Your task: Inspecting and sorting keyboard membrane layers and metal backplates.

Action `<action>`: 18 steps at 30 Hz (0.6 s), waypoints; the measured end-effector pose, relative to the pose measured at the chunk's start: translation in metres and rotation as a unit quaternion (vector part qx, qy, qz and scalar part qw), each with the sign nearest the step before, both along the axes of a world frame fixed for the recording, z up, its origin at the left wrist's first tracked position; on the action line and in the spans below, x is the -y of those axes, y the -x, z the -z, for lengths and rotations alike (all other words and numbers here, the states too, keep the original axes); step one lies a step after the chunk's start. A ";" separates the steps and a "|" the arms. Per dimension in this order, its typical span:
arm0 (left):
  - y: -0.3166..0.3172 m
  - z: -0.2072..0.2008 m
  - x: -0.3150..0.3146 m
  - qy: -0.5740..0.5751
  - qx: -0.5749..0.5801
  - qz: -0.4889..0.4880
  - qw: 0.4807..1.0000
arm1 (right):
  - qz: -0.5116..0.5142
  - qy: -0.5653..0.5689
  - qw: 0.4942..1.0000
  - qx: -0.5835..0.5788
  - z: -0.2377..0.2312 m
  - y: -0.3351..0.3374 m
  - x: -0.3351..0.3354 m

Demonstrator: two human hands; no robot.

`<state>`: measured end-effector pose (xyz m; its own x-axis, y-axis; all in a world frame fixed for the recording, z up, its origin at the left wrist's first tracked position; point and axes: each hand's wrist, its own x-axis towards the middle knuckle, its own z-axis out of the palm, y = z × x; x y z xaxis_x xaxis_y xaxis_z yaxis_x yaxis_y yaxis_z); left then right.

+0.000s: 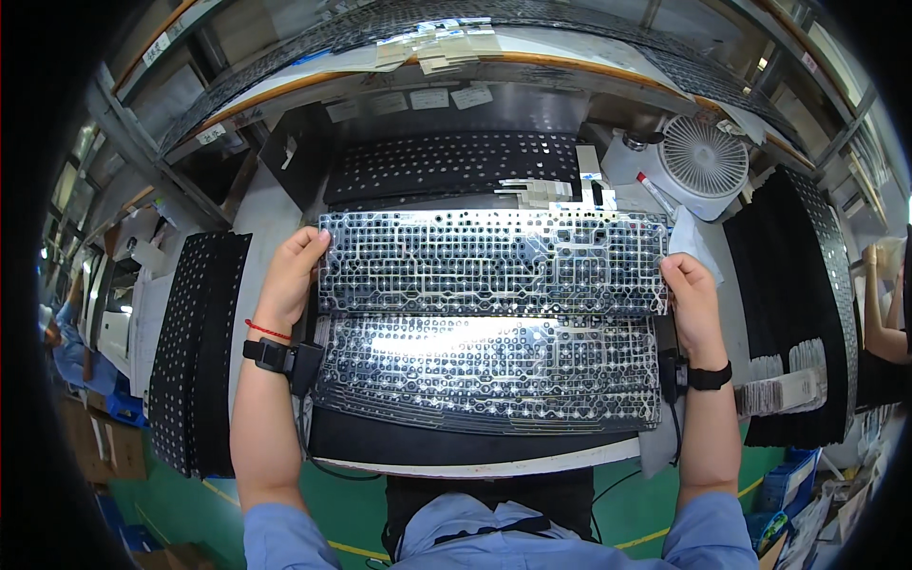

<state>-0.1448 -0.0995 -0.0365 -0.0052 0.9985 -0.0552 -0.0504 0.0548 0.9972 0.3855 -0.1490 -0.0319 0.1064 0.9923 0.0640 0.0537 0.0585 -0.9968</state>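
A clear keyboard membrane sheet (pixel 437 261) with printed silver lines and rows of dots spans the space between my hands. My left hand (pixel 294 271) pinches its left edge near the upper corner, thumb on top. At the opposite edge, my right hand (pixel 693 294) grips the sheet between thumb and fingers. Closer to me lies a stack of similar membrane sheets (pixel 484 366), slightly fanned at the front and shining with glare. The held sheet's lower edge overlaps or meets the stack; whether they touch, I cannot tell.
Black dotted sheets (pixel 446 161) lie behind, with more stacks at left (pixel 195 351) and right (pixel 798 304). A white fan (pixel 703 157) stands at the back right, near a red-tipped marker (pixel 655 185). A loaded shelf (pixel 437 71) crosses above. Another person's arm (pixel 883 313) shows far right.
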 end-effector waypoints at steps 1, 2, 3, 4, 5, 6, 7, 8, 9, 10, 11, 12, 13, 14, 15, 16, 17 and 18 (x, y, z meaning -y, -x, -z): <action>0.003 0.002 0.000 -0.002 0.000 0.000 1.000 | 0.002 0.001 1.000 0.004 0.000 0.000 0.000; 0.001 0.001 -0.001 -0.002 -0.001 -0.002 1.000 | 0.003 0.000 1.000 0.003 0.001 -0.001 0.000; -0.002 0.000 0.000 -0.002 -0.003 -0.004 1.000 | 0.004 -0.002 1.000 0.001 0.001 -0.001 0.001; -0.005 -0.001 0.000 -0.003 -0.004 -0.006 1.000 | 0.005 -0.003 1.000 -0.001 0.002 -0.002 0.001; -0.006 -0.002 0.000 -0.002 -0.004 -0.009 1.000 | 0.007 -0.006 1.000 -0.014 0.000 0.001 0.002; -0.007 -0.003 0.000 -0.002 -0.005 -0.012 1.000 | 0.010 -0.009 1.000 -0.028 -0.003 0.006 0.003; -0.008 -0.003 0.000 -0.001 -0.005 -0.015 1.000 | 0.013 -0.012 0.999 -0.042 -0.004 0.009 0.003; -0.006 -0.001 -0.001 -0.006 -0.013 -0.019 1.000 | 0.008 -0.012 0.999 -0.029 -0.005 0.007 0.004; 0.000 0.001 -0.001 -0.011 -0.020 -0.022 0.999 | 0.004 -0.011 1.000 -0.015 -0.006 0.004 0.004; 0.004 0.004 -0.002 -0.016 -0.027 -0.026 0.999 | -0.001 -0.010 1.000 -0.001 -0.006 0.002 0.005; 0.002 0.001 -0.001 -0.023 -0.010 -0.019 1.000 | 0.004 -0.022 1.000 -0.013 -0.004 -0.001 0.005; 0.001 -0.005 0.002 -0.030 0.008 -0.011 0.999 | 0.008 -0.033 0.999 -0.025 -0.002 -0.003 0.005; 0.001 -0.007 0.002 -0.036 0.026 -0.004 0.999 | 0.013 -0.044 0.998 -0.037 -0.001 -0.006 0.006; 0.005 -0.005 0.002 -0.054 0.029 -0.014 0.998 | 0.015 -0.060 0.998 -0.027 -0.004 -0.004 0.006; 0.009 -0.002 0.002 -0.070 0.043 -0.004 0.997 | 0.020 -0.062 0.997 -0.036 -0.008 -0.002 0.007; 0.012 0.000 0.003 -0.086 0.058 0.005 0.995 | 0.025 -0.064 0.997 -0.045 -0.013 0.000 0.011; 0.008 -0.006 0.005 -0.101 0.071 0.015 0.992 | 0.030 -0.066 0.996 -0.055 -0.016 0.002 0.013; 0.003 -0.010 0.007 -0.081 0.081 -0.015 0.993 | 0.029 -0.063 0.995 -0.070 -0.020 0.004 0.015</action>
<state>-0.1478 -0.1062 -0.0261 -0.0390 0.9939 0.1027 -0.2106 -0.1087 0.9715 0.3813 -0.1641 -0.0115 0.1808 0.9690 0.1686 -0.0779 0.1850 -0.9796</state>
